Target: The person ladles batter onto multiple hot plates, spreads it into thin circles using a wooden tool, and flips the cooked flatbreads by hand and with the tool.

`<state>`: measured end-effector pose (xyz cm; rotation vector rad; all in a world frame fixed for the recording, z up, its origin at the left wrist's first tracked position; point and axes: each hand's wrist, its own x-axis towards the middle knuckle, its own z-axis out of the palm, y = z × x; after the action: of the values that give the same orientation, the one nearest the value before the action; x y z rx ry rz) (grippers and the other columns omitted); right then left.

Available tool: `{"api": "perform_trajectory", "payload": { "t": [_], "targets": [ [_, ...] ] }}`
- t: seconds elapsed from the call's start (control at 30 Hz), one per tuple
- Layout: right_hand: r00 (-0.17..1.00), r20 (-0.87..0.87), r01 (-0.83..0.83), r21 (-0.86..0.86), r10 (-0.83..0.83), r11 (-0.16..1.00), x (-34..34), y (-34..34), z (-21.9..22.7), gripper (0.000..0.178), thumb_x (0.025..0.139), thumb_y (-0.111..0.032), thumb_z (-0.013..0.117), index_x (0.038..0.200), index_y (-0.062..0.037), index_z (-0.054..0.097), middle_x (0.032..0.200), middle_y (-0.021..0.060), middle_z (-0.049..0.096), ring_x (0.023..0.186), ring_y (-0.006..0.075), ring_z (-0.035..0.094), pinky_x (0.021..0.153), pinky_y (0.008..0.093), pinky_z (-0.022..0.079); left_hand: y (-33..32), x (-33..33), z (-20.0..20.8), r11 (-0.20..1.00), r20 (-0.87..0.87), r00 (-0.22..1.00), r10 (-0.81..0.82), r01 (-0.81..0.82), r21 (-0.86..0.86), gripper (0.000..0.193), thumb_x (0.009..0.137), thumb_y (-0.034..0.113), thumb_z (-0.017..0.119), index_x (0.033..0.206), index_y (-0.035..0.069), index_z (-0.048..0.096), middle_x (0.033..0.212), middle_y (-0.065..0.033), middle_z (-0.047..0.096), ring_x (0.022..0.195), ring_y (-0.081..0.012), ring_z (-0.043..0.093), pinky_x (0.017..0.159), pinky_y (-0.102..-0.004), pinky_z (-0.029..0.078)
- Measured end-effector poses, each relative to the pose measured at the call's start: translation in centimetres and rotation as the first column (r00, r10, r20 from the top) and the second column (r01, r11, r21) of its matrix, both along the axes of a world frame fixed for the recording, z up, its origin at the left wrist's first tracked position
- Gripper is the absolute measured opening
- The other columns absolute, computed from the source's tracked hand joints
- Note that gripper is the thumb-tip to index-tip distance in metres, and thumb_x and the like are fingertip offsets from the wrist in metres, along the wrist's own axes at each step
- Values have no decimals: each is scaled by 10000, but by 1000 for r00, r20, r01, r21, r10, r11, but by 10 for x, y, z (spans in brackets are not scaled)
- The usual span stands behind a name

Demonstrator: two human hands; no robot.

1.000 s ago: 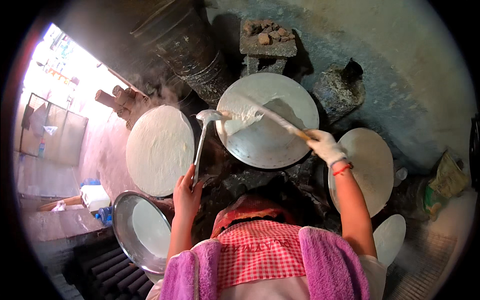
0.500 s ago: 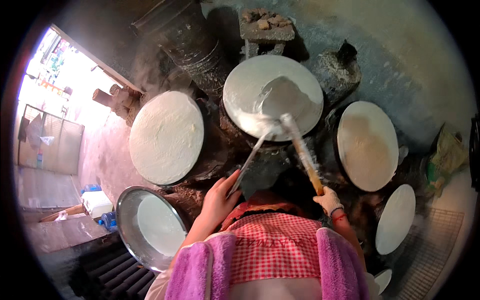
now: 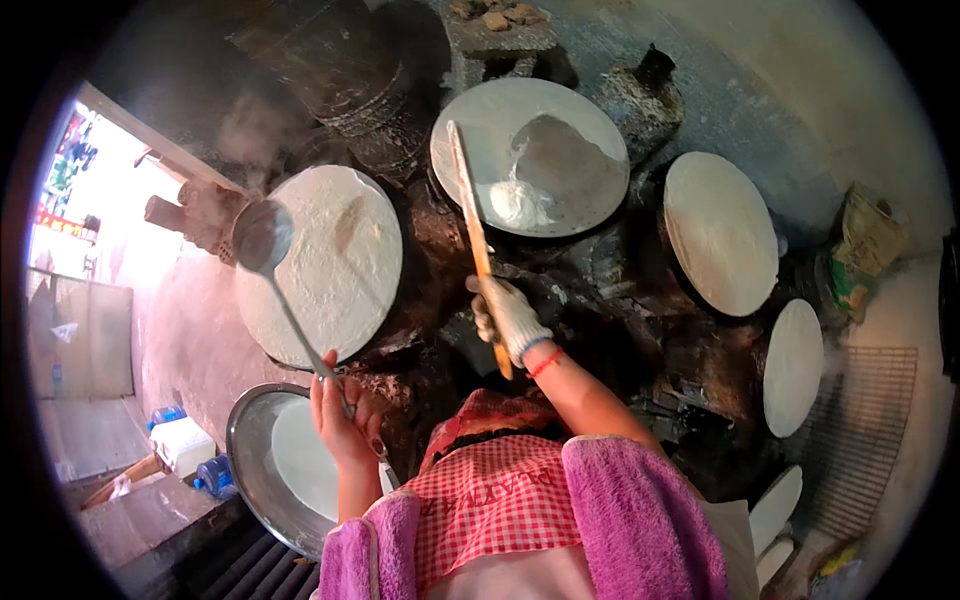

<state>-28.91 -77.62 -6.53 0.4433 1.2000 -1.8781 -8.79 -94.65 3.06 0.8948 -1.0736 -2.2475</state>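
Note:
My left hand (image 3: 345, 415) is closed around the long handle of a metal ladle (image 3: 264, 238), whose bowl hangs over the edge of the left round griddle (image 3: 330, 280). That griddle is covered by a pale, bumpy layer. My right hand (image 3: 512, 318), in a whitish glove, grips a long wooden stick (image 3: 472, 215) with a pale, coated upper part. The stick's far end lies over the left part of the middle griddle (image 3: 585, 175). A white mound of batter (image 3: 520, 204) sits near that griddle's front edge, and a greyish area is left uncoated beside it.
A steel basin (image 3: 240, 455) of white liquid (image 3: 305, 460) stands at lower left. Right of me are a coated griddle (image 3: 722, 240) and another pale round one (image 3: 793, 370). Behind are a dark drum (image 3: 375, 110) and a stand (image 3: 500, 40). A wire rack (image 3: 870, 430) lies far right.
The ladle has swung left from the middle griddle to the left one. My right hand has moved left and forward with the stick. A batter mound now shows on the middle griddle.

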Motion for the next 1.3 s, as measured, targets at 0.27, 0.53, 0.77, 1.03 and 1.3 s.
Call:
{"api": "perform_trajectory", "payload": {
  "t": [0.27,0.53,0.77,1.03,1.3],
  "targets": [
    [995,-93,-4,328,36,945,9,179,12,361,971,-402,618,1047,-50,639,686,-1,593,490,108,542,416,260,425,-8,34,-8,997,-64,996,69,-66,47,371,1070,214,456,1388,23,469,762,11,431,481,-31,303,374,-196,260],
    [912,-335,47,660,238,750,-96,222,7,331,1009,-382,547,1004,-54,595,735,123,668,575,241,647,514,404,528,33,23,15,997,-108,993,50,-43,63,358,1073,192,444,1390,26,467,742,21,407,485,-35,294,369,-203,255],
    [723,-262,-20,917,640,399,-24,256,-5,427,1011,-455,481,1097,-61,623,1053,256,667,986,460,633,809,531,505,79,-5,7,994,-69,997,27,-19,105,367,1061,225,490,1365,18,485,746,30,371,499,-34,280,371,-206,252],
    [930,-273,-13,641,244,767,-152,252,13,380,1024,-405,471,877,-69,573,590,27,529,417,165,475,384,349,361,101,-49,3,965,-135,989,-68,99,244,353,1068,209,469,1358,9,494,752,28,373,507,-38,280,380,-198,271],
    [841,-541,258,404,2,878,-116,258,21,485,969,-243,635,1427,-139,519,854,30,629,526,88,516,406,256,424,88,-36,11,980,-164,985,-47,77,184,372,1070,220,456,1378,12,479,744,31,384,467,-28,272,357,-198,264]
  ]
}}
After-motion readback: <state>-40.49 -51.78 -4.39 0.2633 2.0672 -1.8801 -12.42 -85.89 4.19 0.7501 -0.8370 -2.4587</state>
